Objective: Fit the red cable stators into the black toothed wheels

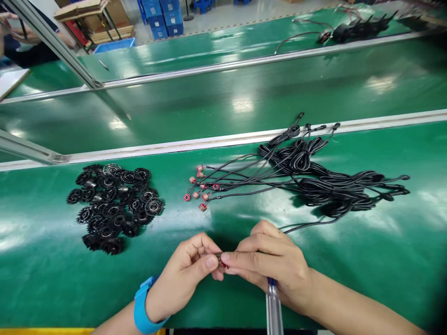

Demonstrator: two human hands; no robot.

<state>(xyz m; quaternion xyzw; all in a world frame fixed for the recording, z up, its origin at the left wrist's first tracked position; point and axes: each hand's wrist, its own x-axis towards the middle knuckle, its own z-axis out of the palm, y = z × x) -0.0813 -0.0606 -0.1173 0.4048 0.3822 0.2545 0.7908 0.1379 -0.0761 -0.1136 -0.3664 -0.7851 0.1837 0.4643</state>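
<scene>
A small red-and-copper motor stator [222, 263] is pinched between both my hands, mostly covered by the fingertips. My left hand [190, 265], with a blue band [143, 304] at the wrist, is closed on its left side. My right hand [270, 256] presses thumb and fingers on it from the right. Tucked in that same hand is a tool with a clear handle [274, 309] and a blue collar, pointing down toward me; its tip is hidden. A black cable [310, 226] runs from behind my right hand to the coiled bundles.
Several stators [203, 207] on leads lie ahead, joined to tied black cable coils [324, 186] on the right. A pile of black toothed rotor parts [113, 209] sits to the left. Metal rails [174, 145] cross the green bench. Another person's arm [33, 39] shows at far left.
</scene>
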